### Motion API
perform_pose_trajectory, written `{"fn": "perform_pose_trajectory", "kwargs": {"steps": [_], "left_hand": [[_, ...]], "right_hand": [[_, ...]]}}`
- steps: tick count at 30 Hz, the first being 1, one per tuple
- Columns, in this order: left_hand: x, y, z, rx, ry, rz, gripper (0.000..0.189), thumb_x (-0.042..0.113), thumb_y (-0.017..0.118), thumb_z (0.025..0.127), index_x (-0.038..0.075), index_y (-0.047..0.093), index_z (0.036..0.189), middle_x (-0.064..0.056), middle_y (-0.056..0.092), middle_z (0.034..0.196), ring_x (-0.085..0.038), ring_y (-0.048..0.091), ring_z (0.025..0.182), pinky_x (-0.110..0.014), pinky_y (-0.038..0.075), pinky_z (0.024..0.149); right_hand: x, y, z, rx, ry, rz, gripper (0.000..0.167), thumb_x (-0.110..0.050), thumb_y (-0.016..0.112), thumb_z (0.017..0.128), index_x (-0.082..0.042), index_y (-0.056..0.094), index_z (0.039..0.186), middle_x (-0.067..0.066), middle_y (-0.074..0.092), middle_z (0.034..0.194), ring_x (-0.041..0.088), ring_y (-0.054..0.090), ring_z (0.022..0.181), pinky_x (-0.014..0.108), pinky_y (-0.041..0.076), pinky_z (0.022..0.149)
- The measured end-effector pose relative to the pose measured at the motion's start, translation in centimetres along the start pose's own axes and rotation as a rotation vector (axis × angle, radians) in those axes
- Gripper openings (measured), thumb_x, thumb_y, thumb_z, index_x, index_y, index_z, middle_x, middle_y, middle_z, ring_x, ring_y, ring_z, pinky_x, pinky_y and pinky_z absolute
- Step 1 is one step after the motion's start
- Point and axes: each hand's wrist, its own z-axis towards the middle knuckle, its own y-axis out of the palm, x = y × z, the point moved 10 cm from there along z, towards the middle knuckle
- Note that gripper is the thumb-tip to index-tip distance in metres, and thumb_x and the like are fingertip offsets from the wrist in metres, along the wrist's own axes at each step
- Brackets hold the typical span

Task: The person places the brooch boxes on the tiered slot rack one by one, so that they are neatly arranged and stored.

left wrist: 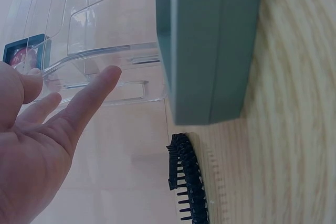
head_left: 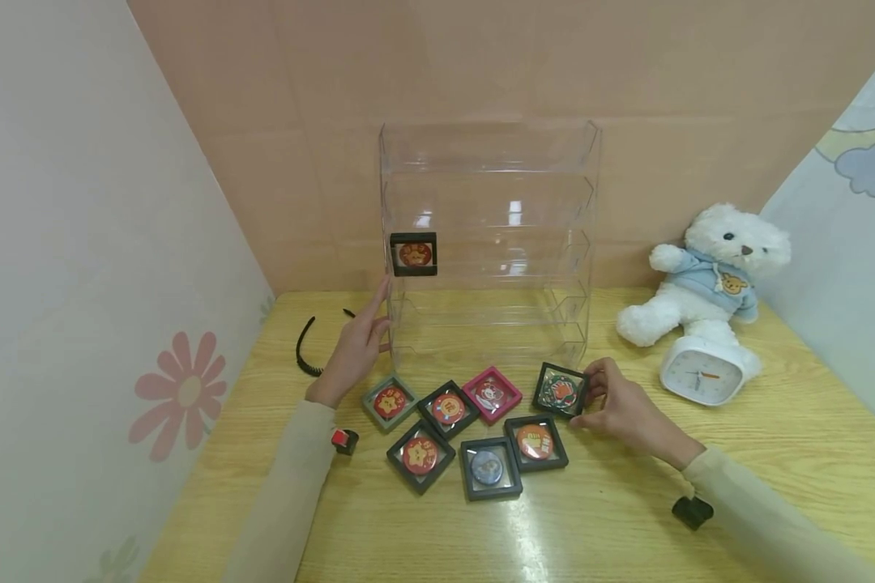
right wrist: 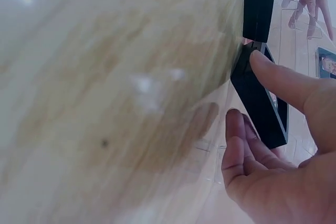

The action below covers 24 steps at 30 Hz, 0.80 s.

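Note:
My right hand [head_left: 623, 411] pinches the right edge of a black square display frame [head_left: 560, 390] that holds a round dark green and red badge. In the right wrist view the thumb [right wrist: 270, 72] lies against the frame's black side [right wrist: 260, 98], the other fingers curled beside it. My left hand [head_left: 357, 348] rests with extended fingers at the left side of a clear tiered acrylic rack [head_left: 496, 267]. A black frame with a red badge [head_left: 414, 254] stands at the left of one of its middle tiers. A green frame [left wrist: 210, 45] looms near the left wrist camera.
Before the rack lie the green frame [head_left: 390, 402], a pink frame [head_left: 492, 394] and several dark frames [head_left: 491, 469] with round badges. A black toothed headband [head_left: 305, 348] lies left. On the right are a white teddy bear [head_left: 714, 275] and a white clock [head_left: 702, 371].

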Motion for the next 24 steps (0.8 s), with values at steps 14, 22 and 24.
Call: {"fn": "perform_pose_trajectory", "kwargs": {"steps": [14,22,24], "left_hand": [[-0.1,0.0,-0.1,0.000,-0.009,0.008,0.072,0.006,0.040,0.109,0.042,0.008,0.163,-0.002,0.019,0.166,-0.039,0.051,0.131,-0.035,0.062,0.081],[0.1,0.0,-0.1,-0.002,-0.005,0.009,0.071,0.007,0.041,0.109,0.041,0.009,0.163,-0.003,0.019,0.166,-0.039,0.052,0.130,-0.035,0.062,0.080],[0.1,0.0,-0.1,-0.002,-0.004,0.010,0.072,0.007,0.041,0.109,0.041,0.009,0.163,-0.004,0.019,0.166,-0.040,0.052,0.130,-0.035,0.062,0.080]], "right_hand": [[-0.4,-1.2,-0.5,0.079,-0.029,0.022,0.041,-0.003,0.080,0.087,-0.002,0.051,0.117,0.012,0.068,0.105,0.026,0.071,0.092,0.025,0.060,0.071],[-0.9,-2.0,-1.0,0.146,-0.058,-0.027,0.029,-0.008,0.075,0.093,-0.005,0.057,0.115,0.012,0.068,0.108,0.026,0.073,0.092,0.025,0.058,0.069],[-1.1,-2.1,-1.1,0.156,-0.065,-0.034,0.027,-0.008,0.075,0.093,-0.005,0.058,0.115,0.010,0.069,0.107,0.024,0.073,0.090,0.025,0.057,0.067]]}}
